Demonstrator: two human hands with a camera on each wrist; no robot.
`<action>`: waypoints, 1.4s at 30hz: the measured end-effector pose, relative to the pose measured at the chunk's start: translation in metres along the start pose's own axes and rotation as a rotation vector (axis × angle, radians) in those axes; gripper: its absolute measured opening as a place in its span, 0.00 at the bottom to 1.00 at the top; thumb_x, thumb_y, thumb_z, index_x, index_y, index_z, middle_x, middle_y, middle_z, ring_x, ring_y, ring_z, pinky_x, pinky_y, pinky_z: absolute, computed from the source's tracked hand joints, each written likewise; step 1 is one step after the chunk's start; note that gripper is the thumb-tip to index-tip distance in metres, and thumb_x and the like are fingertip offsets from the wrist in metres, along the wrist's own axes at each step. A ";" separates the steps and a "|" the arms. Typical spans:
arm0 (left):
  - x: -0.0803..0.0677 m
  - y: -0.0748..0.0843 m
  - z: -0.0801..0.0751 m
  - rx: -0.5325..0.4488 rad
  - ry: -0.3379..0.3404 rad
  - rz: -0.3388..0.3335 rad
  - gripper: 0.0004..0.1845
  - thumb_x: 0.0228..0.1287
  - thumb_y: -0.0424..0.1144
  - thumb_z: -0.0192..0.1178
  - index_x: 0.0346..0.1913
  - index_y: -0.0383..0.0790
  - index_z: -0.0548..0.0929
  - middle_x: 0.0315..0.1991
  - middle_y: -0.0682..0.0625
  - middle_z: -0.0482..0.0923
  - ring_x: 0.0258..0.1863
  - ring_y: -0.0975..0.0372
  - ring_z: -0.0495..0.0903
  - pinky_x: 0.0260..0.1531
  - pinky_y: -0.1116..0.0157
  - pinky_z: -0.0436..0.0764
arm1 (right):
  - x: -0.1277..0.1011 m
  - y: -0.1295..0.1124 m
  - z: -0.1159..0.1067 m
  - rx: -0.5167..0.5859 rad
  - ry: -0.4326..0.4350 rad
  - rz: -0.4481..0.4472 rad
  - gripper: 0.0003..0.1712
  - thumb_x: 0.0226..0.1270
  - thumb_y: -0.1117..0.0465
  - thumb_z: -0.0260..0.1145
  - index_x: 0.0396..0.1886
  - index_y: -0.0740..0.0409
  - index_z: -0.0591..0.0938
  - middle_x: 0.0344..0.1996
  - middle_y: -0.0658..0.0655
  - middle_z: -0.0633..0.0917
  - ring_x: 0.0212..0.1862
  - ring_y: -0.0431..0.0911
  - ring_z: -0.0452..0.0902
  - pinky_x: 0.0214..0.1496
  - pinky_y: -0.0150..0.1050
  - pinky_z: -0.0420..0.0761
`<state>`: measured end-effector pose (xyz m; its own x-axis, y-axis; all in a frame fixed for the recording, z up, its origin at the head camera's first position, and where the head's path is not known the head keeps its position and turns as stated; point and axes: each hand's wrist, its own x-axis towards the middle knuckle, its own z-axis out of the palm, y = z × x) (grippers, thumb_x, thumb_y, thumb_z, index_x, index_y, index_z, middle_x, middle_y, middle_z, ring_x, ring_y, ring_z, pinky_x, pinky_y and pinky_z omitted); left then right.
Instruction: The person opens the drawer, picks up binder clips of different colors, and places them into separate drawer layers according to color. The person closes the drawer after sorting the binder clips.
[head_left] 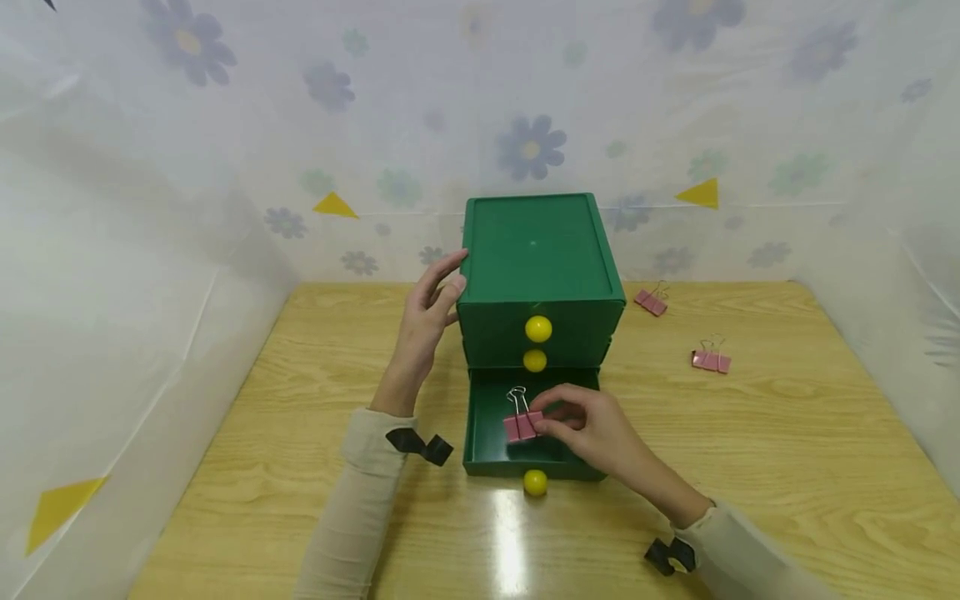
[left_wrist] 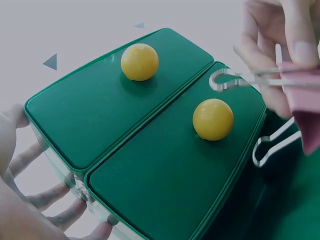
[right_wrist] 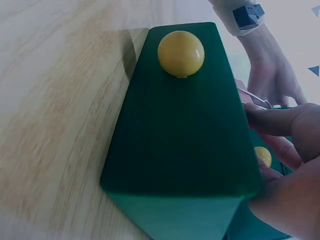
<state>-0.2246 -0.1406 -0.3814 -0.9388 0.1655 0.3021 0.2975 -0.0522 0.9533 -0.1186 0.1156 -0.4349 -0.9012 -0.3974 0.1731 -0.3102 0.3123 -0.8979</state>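
Observation:
A green drawer box [head_left: 536, 250] with yellow round knobs stands on the table, its bottom drawer [head_left: 487, 433] pulled out. Over that drawer my right hand [head_left: 592, 421] pinches a pink binder clip [head_left: 522, 426] at one end, between thumb and fingers; the clip's wire handles point away from me. In the left wrist view the same binder clip [left_wrist: 306, 102] shows with both silver handles spread. My left hand [head_left: 427, 321] rests against the left side of the box with its fingers extended. In the right wrist view the drawer front [right_wrist: 180, 130] hides part of the clip.
Two more pink binder clips lie on the table right of the box, one [head_left: 651, 302] near the back edge and another [head_left: 710, 360] closer. The wooden table [head_left: 750, 467] is bounded by flower-patterned sheeting [head_left: 420, 125] at the back and sides.

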 end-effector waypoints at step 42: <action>0.000 -0.001 0.000 -0.002 -0.002 -0.003 0.24 0.78 0.48 0.55 0.74 0.56 0.74 0.74 0.60 0.66 0.69 0.58 0.70 0.61 0.39 0.73 | 0.034 0.018 0.031 -0.151 -0.235 0.135 0.05 0.68 0.67 0.72 0.40 0.53 0.86 0.40 0.50 0.87 0.36 0.38 0.85 0.37 0.32 0.84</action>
<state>-0.2251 -0.1410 -0.3825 -0.9395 0.1674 0.2990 0.2942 -0.0533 0.9543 -0.1453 0.0804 -0.4575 -0.8478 -0.5272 -0.0577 -0.2502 0.4936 -0.8329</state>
